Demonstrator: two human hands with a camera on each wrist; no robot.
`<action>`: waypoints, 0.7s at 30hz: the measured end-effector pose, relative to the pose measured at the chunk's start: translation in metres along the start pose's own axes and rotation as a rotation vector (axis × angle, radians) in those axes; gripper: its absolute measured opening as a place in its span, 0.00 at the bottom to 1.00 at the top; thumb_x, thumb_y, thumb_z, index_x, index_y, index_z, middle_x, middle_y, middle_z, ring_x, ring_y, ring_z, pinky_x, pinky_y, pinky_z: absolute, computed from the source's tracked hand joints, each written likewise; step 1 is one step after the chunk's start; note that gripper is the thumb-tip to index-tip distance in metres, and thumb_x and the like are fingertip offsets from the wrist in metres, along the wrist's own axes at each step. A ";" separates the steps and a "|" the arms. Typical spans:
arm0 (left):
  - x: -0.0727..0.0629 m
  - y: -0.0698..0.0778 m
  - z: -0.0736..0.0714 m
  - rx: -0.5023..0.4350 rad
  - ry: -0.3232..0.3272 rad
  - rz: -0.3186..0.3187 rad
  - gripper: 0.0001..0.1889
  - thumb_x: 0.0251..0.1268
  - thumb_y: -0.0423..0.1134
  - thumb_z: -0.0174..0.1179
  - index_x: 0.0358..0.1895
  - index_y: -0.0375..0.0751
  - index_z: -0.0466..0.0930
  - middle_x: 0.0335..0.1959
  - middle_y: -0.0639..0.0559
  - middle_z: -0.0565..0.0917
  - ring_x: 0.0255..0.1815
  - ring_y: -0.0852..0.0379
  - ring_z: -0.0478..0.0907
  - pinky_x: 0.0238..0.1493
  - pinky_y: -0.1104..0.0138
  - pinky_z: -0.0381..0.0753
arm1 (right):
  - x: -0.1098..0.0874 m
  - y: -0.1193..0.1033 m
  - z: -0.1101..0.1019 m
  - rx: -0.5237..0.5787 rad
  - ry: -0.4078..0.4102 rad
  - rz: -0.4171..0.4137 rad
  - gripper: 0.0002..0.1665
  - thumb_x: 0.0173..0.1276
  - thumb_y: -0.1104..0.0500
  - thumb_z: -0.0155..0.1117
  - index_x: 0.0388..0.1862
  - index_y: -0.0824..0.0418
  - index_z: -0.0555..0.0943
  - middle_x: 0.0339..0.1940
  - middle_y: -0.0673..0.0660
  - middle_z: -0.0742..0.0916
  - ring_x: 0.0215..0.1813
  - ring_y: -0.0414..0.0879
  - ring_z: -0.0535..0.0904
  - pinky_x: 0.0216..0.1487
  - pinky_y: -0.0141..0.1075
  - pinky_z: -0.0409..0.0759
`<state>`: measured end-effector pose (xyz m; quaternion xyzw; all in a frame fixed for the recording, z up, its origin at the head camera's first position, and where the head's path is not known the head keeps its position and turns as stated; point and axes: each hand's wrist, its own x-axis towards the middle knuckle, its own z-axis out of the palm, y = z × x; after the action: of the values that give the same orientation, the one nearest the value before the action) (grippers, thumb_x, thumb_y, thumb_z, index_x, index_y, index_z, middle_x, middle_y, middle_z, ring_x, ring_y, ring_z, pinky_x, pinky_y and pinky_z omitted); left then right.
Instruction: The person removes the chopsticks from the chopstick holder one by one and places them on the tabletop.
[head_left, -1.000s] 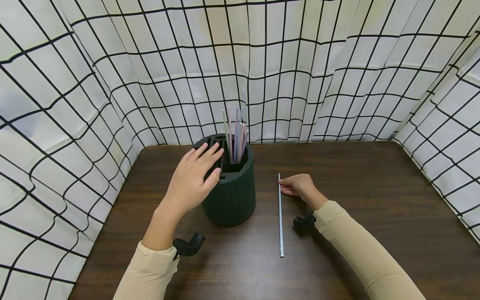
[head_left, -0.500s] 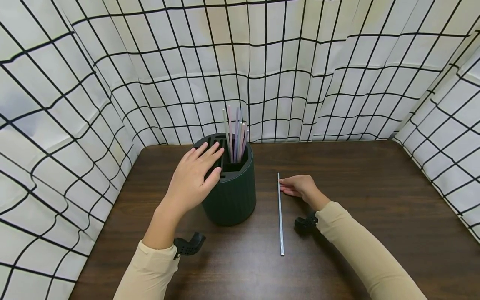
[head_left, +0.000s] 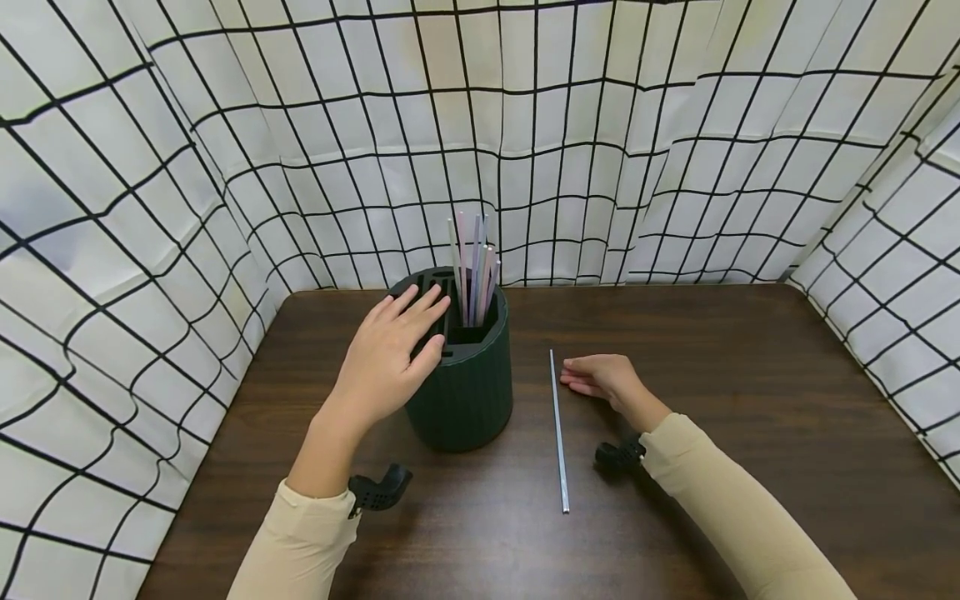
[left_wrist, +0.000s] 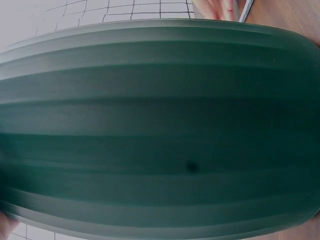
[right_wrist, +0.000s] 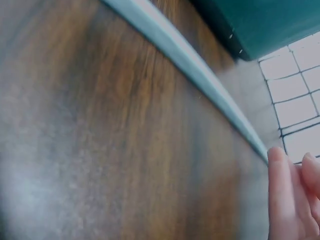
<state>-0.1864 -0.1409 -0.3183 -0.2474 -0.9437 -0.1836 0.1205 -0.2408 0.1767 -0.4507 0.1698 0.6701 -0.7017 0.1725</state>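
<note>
Head view has the left hand [head_left: 382,358] resting, fingers spread, on the green holder [head_left: 461,404], and the straight-fingered right hand [head_left: 603,379] just beside a pale stick [head_left: 560,437] on the surface [head_left: 712,358]. Left wrist shows mostly ribbed wall [left_wrist: 160,120]; right wrist, the stick slanting toward that hand.

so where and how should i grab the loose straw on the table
I'd pinch the straw across its middle, coming from above and the person's right. It is long, thin and appears to lie flat, so a central hold should balance best; the green pot stands to its left.
</note>
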 end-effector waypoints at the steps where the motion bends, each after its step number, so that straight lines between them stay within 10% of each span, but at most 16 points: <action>1: 0.000 0.000 0.000 0.000 -0.001 0.000 0.28 0.75 0.49 0.43 0.75 0.48 0.66 0.78 0.50 0.63 0.82 0.46 0.53 0.82 0.47 0.46 | -0.002 0.000 -0.001 -0.002 -0.019 -0.013 0.23 0.70 0.62 0.64 0.60 0.75 0.78 0.31 0.51 0.90 0.35 0.40 0.89 0.41 0.31 0.87; 13: 0.000 0.001 -0.001 0.009 -0.001 0.012 0.28 0.75 0.49 0.43 0.75 0.47 0.66 0.78 0.50 0.63 0.82 0.46 0.54 0.81 0.47 0.48 | -0.029 -0.032 0.003 -0.018 -0.135 -0.170 0.26 0.72 0.61 0.62 0.63 0.74 0.76 0.45 0.54 0.91 0.48 0.41 0.89 0.59 0.40 0.81; 21: 0.000 0.001 -0.001 0.015 -0.001 0.011 0.28 0.75 0.49 0.43 0.75 0.46 0.66 0.78 0.49 0.63 0.82 0.46 0.54 0.81 0.47 0.48 | -0.046 -0.049 0.014 0.020 -0.221 -0.213 0.26 0.72 0.64 0.60 0.65 0.77 0.73 0.49 0.57 0.90 0.46 0.39 0.89 0.54 0.35 0.84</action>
<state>-0.1855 -0.1407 -0.3175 -0.2520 -0.9437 -0.1756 0.1228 -0.2234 0.1653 -0.3855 0.0214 0.6541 -0.7372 0.1681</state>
